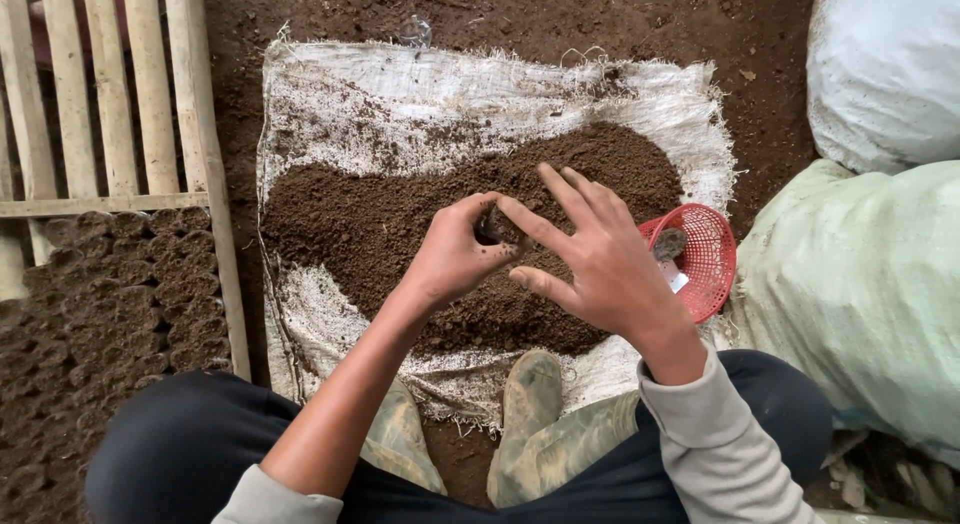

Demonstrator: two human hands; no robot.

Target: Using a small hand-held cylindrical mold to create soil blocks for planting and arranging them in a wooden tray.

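Pinching a small dark soil-filled pot (493, 227) in curled left hand (450, 259), fingers closed round it. Right hand (600, 259) spread open, index fingertip pressed onto pot's top, holding nothing. Beneath both, soil heap (400, 214) on woven sack (400, 94); just right of right hand, red basket (705, 259).

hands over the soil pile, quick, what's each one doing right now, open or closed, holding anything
Left hand: closed around a small dark soil-filled pot, above the soil pile.
Right hand: open, fingers spread, index fingertip at the pot, gripping nothing.
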